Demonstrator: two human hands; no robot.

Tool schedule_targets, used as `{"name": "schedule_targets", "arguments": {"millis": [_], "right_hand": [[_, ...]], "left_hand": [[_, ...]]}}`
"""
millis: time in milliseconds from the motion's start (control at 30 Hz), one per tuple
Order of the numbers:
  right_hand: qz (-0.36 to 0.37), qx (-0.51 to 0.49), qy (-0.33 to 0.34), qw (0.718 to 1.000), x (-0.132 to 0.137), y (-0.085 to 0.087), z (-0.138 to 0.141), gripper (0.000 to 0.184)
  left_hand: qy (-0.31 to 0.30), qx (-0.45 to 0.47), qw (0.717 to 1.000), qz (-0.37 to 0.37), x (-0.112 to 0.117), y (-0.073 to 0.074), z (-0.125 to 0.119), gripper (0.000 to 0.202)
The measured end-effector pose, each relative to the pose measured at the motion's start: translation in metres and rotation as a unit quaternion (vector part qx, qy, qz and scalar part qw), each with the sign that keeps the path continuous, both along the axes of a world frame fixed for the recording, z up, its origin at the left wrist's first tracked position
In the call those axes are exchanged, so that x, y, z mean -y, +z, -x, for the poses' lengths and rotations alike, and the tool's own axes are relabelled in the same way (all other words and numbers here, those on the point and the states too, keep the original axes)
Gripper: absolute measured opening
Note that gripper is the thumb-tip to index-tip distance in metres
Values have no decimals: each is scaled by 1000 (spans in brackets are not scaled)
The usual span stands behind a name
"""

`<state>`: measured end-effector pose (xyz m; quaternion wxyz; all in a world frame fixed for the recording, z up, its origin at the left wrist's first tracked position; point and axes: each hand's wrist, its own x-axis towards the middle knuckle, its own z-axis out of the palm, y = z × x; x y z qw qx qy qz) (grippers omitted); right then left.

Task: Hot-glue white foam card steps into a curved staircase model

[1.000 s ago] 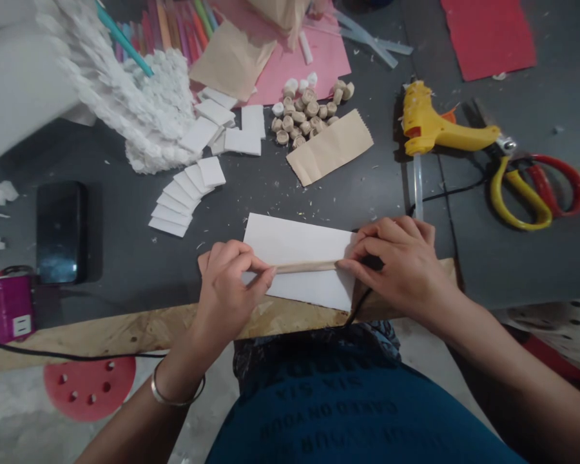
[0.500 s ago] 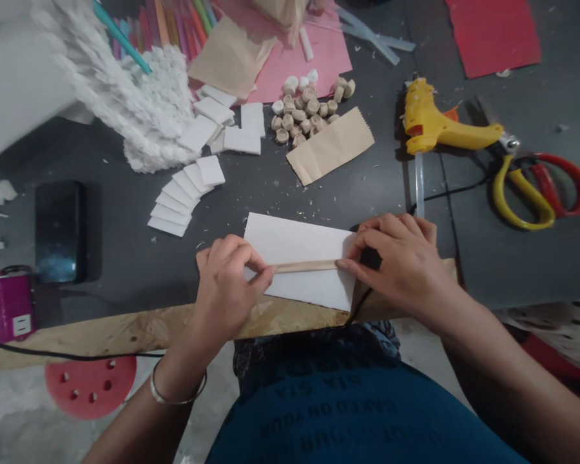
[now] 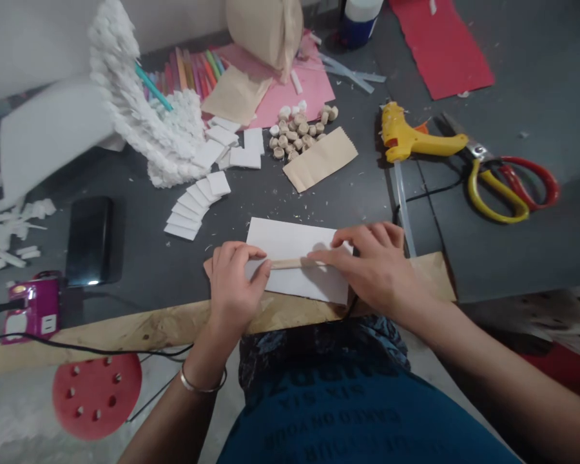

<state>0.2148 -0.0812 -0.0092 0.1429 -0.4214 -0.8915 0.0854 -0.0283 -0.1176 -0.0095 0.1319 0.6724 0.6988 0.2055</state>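
The left hand (image 3: 236,287) is curled, its thumb and forefinger close together at the left end of a narrow brown paper strip (image 3: 290,263); I cannot tell whether they pinch it. The right hand (image 3: 379,267) is partly open, its thumb tip at the strip's other end and its forefinger parted from the thumb. Between them the strip lies across a white card (image 3: 290,238), which rests by the near edge of the dark tabletop (image 3: 251,193). Beyond the card are a flat brown paper piece (image 3: 320,159) and, just behind it, a cluster of small brown rolls (image 3: 302,132). White squares (image 3: 191,206) fan out to the left, with a black phone (image 3: 89,241) farther off. To the right, a yellow glue gun (image 3: 415,143) lies beside scissors (image 3: 497,193) with one yellow and one red handle.
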Motion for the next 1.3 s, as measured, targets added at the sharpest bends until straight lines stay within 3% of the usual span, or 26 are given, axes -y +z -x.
{"name": "schedule_targets", "arguments": {"millis": [133, 233, 267, 333, 367, 433, 533, 633, 767, 867, 933, 1067, 1300], "right_hand": [[-25, 24, 62, 997, 4, 0, 1, 37], [-39, 25, 65, 997, 4, 0, 1, 34], [-41, 25, 62, 997, 4, 0, 1, 33], [-43, 25, 56, 997, 4, 0, 2, 27], [-44, 26, 52, 997, 4, -1, 2, 22], [-46, 27, 47, 997, 5, -2, 2, 12], [-45, 23, 41, 998, 7, -4, 1, 10], [-26, -2, 2, 1000, 7, -7, -1, 18], [26, -43, -81, 995, 8, -9, -11, 19], [19, -57, -110, 992, 11, -7, -20, 18], [-14, -61, -94, 994, 13, -2, -23, 16], [-28, -36, 1, 999, 10, 7, -18, 18], [-49, 19, 64, 997, -11, 2, -4, 21]], "left_hand": [[18, -20, 1000, -3, 1, -1, 1, 8], [32, -60, 995, -78, 11, 6, -10, 12], [14, -77, 990, -117, 16, 9, -17, 16], [-108, -84, 976, -170, 26, 10, -34, 29], [-175, -86, 966, -172, 31, 9, -42, 37], [-243, -110, 954, -134, 39, 2, -56, 52], [-235, -138, 960, -71, 44, -11, -64, 75], [-238, -156, 957, -50, 44, -18, -61, 82], [-254, -166, 952, -45, 43, -17, -56, 80], [-255, -161, 953, -40, 41, -14, -55, 75], [-254, -151, 954, -45, 39, -12, -55, 69], [-245, -138, 957, -72, 30, -6, -54, 50], [-249, -114, 959, -75, 1, -1, -45, 22]]}}
